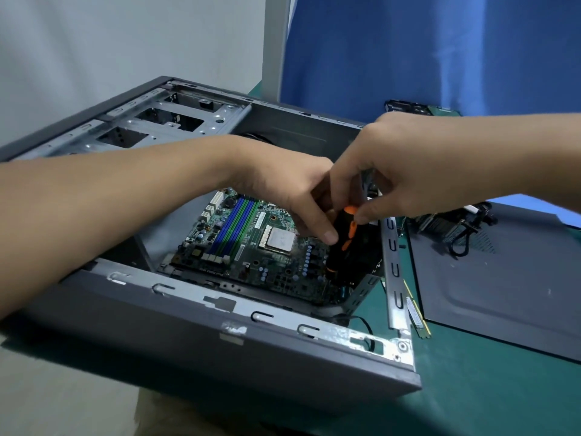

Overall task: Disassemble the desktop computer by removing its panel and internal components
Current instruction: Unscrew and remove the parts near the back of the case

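The tip of the black and orange screwdriver cannot be made out: it drops out of sight in the dark right-hand corner of the open computer case, and whatever it meets there is hidden. The left hand reaches over the case and closes thumb and fingers on the handle's middle, while the right hand pinches the handle's top from above, its fingers covering the cap. Both forearms are cut off at the picture's edges, and the left one hides part of the case interior. Below the hands lies the green motherboard, with blue and green memory slots and a bare processor, still seated in the case. The removed side panel lies flat on the green table to the right, with a memory stick beside it and tangled cables on its far end.
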